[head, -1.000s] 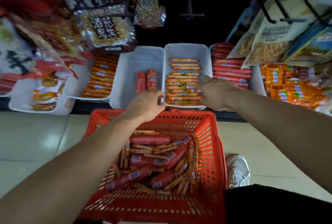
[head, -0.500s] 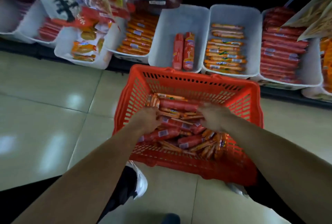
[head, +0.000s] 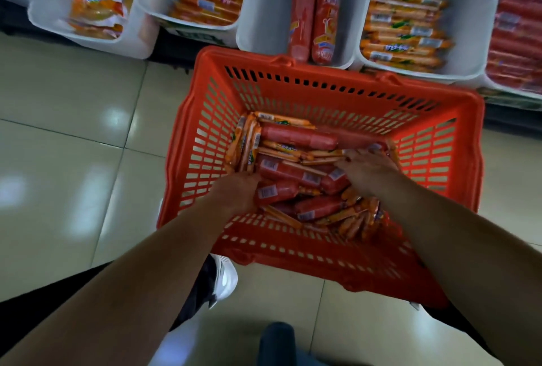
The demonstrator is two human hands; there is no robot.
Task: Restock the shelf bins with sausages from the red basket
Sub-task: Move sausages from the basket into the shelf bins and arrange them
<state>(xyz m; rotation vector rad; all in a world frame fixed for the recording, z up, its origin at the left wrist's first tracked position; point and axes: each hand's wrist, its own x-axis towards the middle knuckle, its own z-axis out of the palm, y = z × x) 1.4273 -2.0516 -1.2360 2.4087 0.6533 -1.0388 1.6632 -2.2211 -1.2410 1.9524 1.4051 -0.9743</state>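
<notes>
Digging into the red basket is where things are at, so I'd call this the pick-up half of a restock round; the basket sits on the tiled floor just in front of the row of white shelf bins, with a jumbled heap of thick red sausages and thin orange sausage sticks inside; right hand lies on top of the heap, fingers spread, not obviously gripping anything; left hand sits at the near-left of the heap against a labelled red sausage, but its fingers are tucked out of sight, so can't tell if it's got one.

Next move, I reckon: close on a few of one kind, lift, match them to a bin; the near-empty bin with just two thick red ones looks the obvious spot for reds, and the orange-stick bin beside it for the thin ones.

Bins are cut off at the top edge and blurry; labels unreadable.
</notes>
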